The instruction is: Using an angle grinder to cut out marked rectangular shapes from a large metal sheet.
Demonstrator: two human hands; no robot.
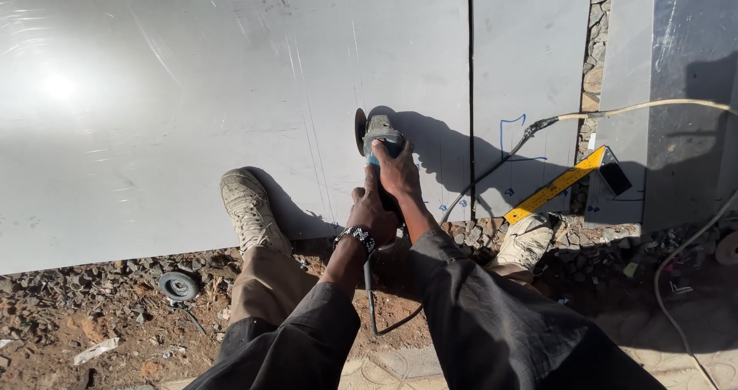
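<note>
- Both hands clamp the grinder (pixel 382 138): right hand (pixel 397 171) near its head, left hand (pixel 372 215) behind.
- Disc (pixel 360 131) meets the steel sheet (pixel 192 90) on gravel (pixel 77 298), outdoors.

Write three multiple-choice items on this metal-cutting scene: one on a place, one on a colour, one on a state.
1. Where does the loose grinding disc lie?
A. on the gravel left of the left shoe
B. on the metal sheet
C. on the square

2. What colour is the long arm of the square?
A. red
B. yellow
C. white

3. How is the grinder held?
A. left hand only
B. lying untouched
C. both hands grip it

Answers:
1 A: the disc rests on gravel beside the shoe.
2 B: the square is yellow.
3 C: the left hand and right hand clasp the grinder on the sheet.
</note>
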